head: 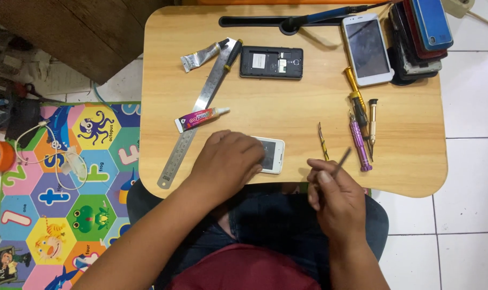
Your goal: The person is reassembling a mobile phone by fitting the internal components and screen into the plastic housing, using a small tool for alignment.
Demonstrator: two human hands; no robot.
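The left hand (pixel 228 161) lies flat over a small white phone (pixel 270 154) at the near edge of the wooden surface (pixel 287 115), fingers spread across its left part and pressing it down; the grip is a broad hold on the phone, not a pinch. The right hand (pixel 335 201) sits to the right, just off the near edge, its fingers closed around a thin metal tool (pixel 342 161) whose tip points up and away, well apart from the phone.

Judging by this, the step in hand is steadying the phone while the tool is being brought to bear. The next move would call for carrying the tip left to the phone's exposed right edge and keeping the left hand firm so the phone does not slide.

Near the right hand lie tweezers (pixel 323 142), a purple screwdriver (pixel 359 142) and a yellow-handled screwdriver (pixel 355 99). Far left of the phone are a glue tube (pixel 201 118) and a steel ruler (pixel 198 115); farther off lies a black phone with its back open (pixel 271 63), a larger white phone (pixel 367 49) and a stack of phones (pixel 418 37).
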